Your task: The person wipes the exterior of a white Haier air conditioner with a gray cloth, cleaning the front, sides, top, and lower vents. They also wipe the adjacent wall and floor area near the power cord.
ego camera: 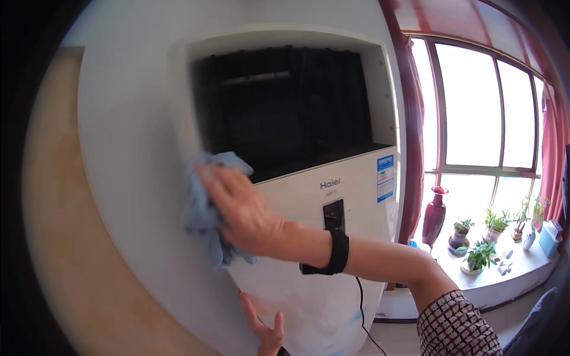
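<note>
A white Haier floor-standing air conditioner (285,293) stands before me, with a wide black recessed panel (289,111) in its upper part. My right hand (240,213) reaches across the front, gripping a crumpled light-blue cloth (200,209). The cloth lies against the unit's left edge by the panel's lower left corner. It looks slightly blurred. Lower down, my left hand (266,331) is at the unit's left side, fingers spread and thumb up, holding nothing. My right forearm partly hides the dark display (334,213).
A black cable (361,307) hangs from the band on my right wrist. To the right, a windowsill (449,278) bears a tall red vase (434,216), several potted plants (481,256) and a light-blue box (551,238). A red curtain (412,133) hangs beside the unit.
</note>
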A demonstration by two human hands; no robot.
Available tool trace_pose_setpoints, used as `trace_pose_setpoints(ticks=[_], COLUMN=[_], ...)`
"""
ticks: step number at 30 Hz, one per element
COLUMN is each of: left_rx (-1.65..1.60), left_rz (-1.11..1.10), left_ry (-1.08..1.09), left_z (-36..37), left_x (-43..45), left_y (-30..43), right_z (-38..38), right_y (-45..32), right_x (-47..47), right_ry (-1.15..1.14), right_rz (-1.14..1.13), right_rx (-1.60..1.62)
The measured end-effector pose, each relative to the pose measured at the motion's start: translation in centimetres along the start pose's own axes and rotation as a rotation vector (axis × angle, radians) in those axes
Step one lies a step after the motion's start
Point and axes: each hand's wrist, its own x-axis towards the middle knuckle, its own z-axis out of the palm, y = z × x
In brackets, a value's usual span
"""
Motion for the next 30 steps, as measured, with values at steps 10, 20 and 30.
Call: trace_pose_setpoints(ticks=[10, 20, 30], left_rx=[0.022, 0.039, 0.106], left_rz=[-0.095, -0.157, -0.113], left_ry=[0.047, 0.058, 0.091], left_z=[1.1, 1.9, 2.3], left_x=[0.1, -0.1, -0.1], left_y=[0.5, 0.7, 0.6], right_z=[-5.3, -22.2, -29.3], right_y=[1.6, 12.7, 23.0], right_x=[-7.4, -15.3, -7.0], right_ry=[-0.274, 0.193, 0.328], right_rz=[-0.015, 0.444, 0.530], right_rx=[-0.309, -0.529, -0.081])
